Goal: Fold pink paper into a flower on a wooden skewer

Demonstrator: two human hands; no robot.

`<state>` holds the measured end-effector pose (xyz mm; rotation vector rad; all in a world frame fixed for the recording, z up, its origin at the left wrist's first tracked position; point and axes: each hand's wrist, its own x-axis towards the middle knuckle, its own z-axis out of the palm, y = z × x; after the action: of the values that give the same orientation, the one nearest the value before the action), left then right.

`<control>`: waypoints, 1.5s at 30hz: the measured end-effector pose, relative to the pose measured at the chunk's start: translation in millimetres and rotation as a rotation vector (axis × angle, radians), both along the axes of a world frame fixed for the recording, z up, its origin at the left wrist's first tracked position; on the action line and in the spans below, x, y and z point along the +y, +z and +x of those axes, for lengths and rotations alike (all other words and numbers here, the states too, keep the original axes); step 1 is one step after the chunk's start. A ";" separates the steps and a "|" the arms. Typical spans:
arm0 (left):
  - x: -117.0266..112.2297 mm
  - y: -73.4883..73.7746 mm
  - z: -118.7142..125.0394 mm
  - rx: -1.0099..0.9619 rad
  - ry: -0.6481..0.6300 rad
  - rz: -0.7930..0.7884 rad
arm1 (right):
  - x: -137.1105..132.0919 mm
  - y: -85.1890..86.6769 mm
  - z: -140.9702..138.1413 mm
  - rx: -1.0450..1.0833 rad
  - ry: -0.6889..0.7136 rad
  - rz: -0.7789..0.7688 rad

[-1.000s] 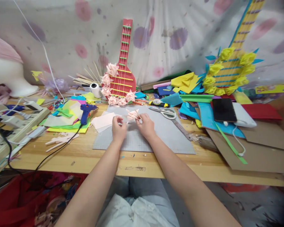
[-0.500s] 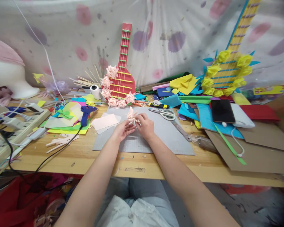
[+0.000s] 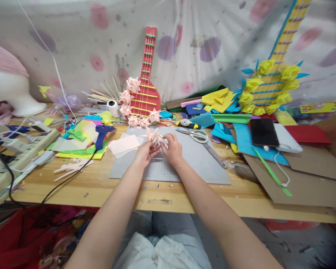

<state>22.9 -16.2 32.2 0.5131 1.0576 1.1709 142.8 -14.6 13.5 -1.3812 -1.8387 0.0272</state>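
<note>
Both hands meet over a grey cutting mat at the middle of the wooden table. My left hand and my right hand pinch a small pale pink paper flower between their fingertips, holding it just above the mat. Pale pink paper sheets lie on the mat to the left of my left hand. A red cardboard guitar edged with similar pink flowers leans on the wall behind.
A blue glue gun with a black cord lies left on coloured paper. Scissors and a metal ruler lie right of the hands. A black phone, cardboard sheets and a yellow-flowered guitar fill the right side. A power strip sits far left.
My left hand has moved right from the mat's left part to join the right hand on the pink flower, which is now held between both hands.
</note>
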 end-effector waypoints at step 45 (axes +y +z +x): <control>3.5 -13.1 14.2 -0.046 0.070 0.118 | 1.0 0.5 2.8 0.182 0.088 -0.081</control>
<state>37.1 -12.7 19.1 0.5421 0.9771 1.3072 145.6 -13.6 14.0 -1.3069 -1.7604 0.2668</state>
